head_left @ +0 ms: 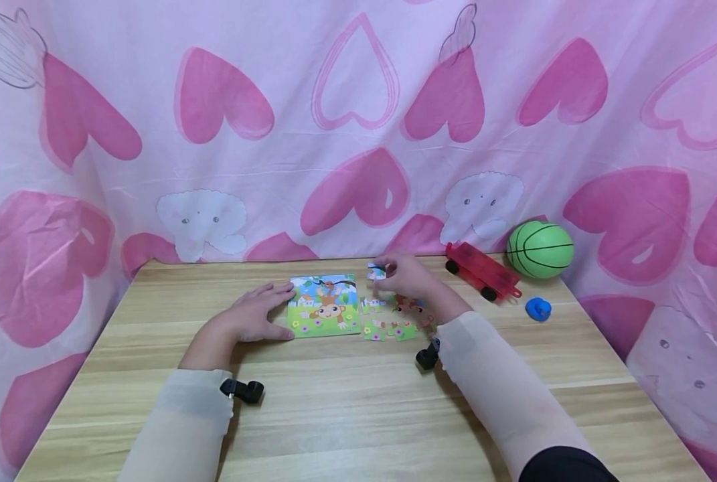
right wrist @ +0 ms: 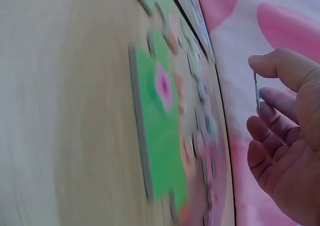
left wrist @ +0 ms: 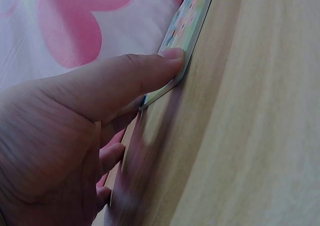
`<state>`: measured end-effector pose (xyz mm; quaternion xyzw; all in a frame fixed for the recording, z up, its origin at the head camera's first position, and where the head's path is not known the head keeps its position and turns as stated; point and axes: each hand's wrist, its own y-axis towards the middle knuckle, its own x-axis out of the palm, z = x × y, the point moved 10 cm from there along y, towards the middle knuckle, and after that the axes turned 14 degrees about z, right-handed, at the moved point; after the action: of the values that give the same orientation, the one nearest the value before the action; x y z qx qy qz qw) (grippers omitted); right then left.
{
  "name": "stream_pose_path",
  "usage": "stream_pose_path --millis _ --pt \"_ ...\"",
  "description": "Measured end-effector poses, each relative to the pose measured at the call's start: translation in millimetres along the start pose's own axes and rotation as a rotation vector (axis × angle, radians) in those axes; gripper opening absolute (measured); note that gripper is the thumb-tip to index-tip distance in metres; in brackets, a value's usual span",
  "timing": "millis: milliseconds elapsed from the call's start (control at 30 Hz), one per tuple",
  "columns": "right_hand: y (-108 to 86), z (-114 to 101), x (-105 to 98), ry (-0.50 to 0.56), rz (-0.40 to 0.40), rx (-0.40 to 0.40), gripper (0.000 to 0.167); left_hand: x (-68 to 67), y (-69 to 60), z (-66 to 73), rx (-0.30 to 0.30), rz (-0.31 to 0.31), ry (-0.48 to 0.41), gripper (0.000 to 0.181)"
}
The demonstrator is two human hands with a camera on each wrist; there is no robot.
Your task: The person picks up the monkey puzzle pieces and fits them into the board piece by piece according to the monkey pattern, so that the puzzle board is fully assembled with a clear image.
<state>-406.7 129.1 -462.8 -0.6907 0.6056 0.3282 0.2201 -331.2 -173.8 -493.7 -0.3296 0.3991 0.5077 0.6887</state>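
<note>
- Puzzle piece (head_left: 375,271): raised above the table (head_left: 334,408), beyond the loose pieces (head_left: 374,331); probably light, thin and stiff; best held by opposite edges.
- Right hand (head_left: 409,278): thumb and fingers pinch the piece, parted only by its width.
- Left hand (head_left: 258,313): digits spread, touching the picture board (head_left: 310,327) along its left side.

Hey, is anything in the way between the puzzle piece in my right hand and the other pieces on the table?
Nothing visible: the gap between the puzzle piece in your right hand and the other pieces, nearer you, looks open. The monkey picture lies to their left, the red toy car off to the right.
</note>
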Motion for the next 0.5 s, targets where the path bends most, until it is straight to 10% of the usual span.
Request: stream_pose_path --millis 500 --pt "8.3 -42.0 46.8 0.027 -0.065 -0.091 0.056 -0.6 0.2 0.5 0.007 -0.006 -0.004 0.100"
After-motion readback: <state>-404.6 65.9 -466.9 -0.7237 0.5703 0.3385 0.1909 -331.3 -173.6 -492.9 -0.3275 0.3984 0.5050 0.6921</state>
